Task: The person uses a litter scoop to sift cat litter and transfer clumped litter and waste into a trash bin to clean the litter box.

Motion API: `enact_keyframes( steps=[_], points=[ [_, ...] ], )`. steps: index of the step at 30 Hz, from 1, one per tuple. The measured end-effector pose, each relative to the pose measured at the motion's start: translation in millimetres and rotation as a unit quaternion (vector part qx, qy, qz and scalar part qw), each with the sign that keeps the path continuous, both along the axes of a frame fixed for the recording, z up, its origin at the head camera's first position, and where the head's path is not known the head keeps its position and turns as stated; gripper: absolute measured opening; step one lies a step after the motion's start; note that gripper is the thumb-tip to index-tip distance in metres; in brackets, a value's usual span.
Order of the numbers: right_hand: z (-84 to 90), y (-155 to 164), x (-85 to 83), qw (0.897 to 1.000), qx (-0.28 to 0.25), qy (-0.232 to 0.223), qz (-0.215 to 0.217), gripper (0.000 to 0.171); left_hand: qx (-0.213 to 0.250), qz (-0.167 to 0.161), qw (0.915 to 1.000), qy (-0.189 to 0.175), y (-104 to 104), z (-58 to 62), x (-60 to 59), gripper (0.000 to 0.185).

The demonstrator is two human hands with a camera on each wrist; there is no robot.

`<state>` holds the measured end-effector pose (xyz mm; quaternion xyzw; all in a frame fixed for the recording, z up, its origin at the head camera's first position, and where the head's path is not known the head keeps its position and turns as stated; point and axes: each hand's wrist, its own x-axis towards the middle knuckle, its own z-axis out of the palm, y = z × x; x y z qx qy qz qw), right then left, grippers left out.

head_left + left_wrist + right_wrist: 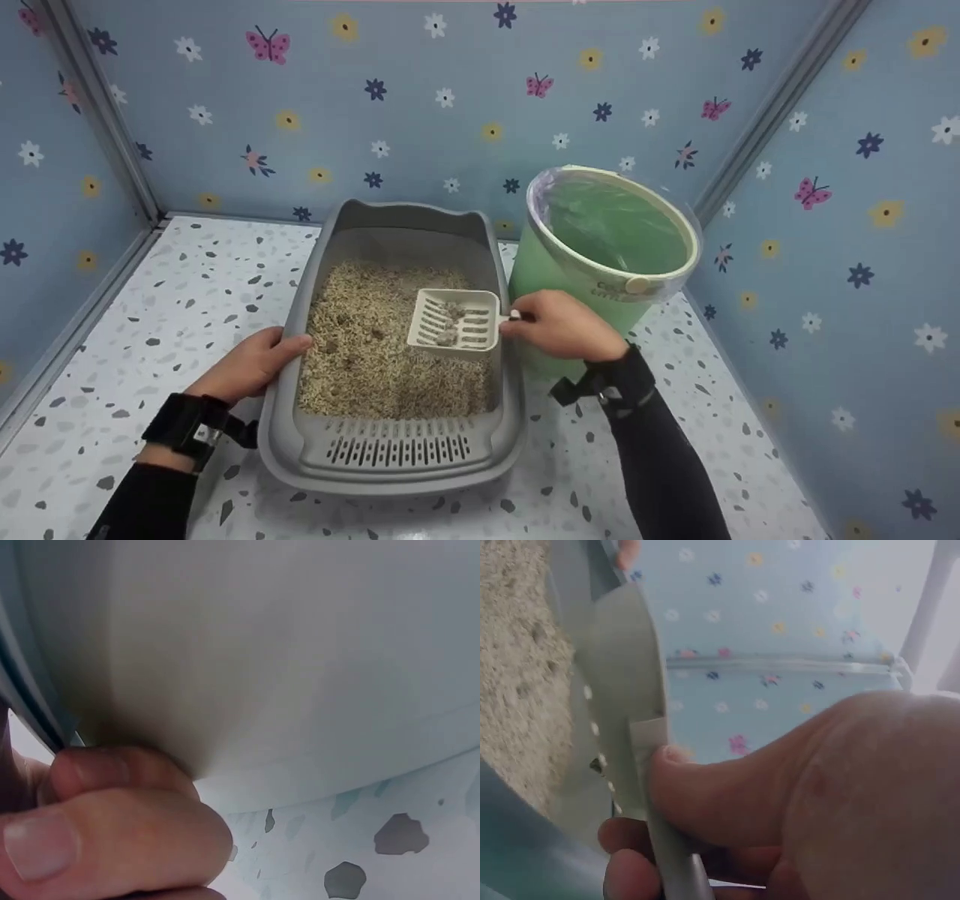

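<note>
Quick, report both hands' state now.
Left hand: grips the grey plastic litter box rim.
Right hand: holds the white slotted scoop handle.

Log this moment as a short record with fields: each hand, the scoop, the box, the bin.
left hand: left hand grips the left rim of the litter box
right hand: right hand pinches the handle of the scoop
scoop: cream, slotted, held above the litter, a few clumps in it
litter box: grey, on the speckled floor
bin: green bin, lined with a clear bag, right of the box, no lid on it
</note>
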<state>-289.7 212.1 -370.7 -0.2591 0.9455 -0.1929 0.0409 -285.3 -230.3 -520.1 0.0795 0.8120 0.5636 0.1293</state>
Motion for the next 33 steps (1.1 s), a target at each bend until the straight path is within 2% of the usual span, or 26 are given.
enact_keyframes(
  steps=[5, 10, 21, 27, 33],
  points=[
    [-4.3, -8, -2.4, 0.999, -0.006, -0.008, 0.031, 0.039, -0.004, -0.001, 1.0, 0.001, 1, 0.4, -0.8, 0.05],
    [-7.5, -2, -2.3, 1.0, -0.008, 0.008, 0.006, 0.04, -0.007, 0.005, 1.0, 0.003, 1, 1.7, -0.6, 0.051],
    [-6.4, -1, 2.2, 1.0, 0.007, 0.016, 0.01, 0.039, -0.012, 0.006, 0.9999, -0.006, -1, 1.5, -0.4, 0.048],
    [2.3, 1, 7.2, 1.0, 0.006, 0.025, 0.007, 0.042, -0.004, 0.0, 1.0, -0.003, -1, 4.1, 1.0, 0.05],
    [23.0, 3, 14.6, 1.0, -0.001, 0.026, 0.003, 0.038, -0.01, -0.003, 0.9999, -0.004, 0, 4.8, 1.5, 0.055]
  ],
)
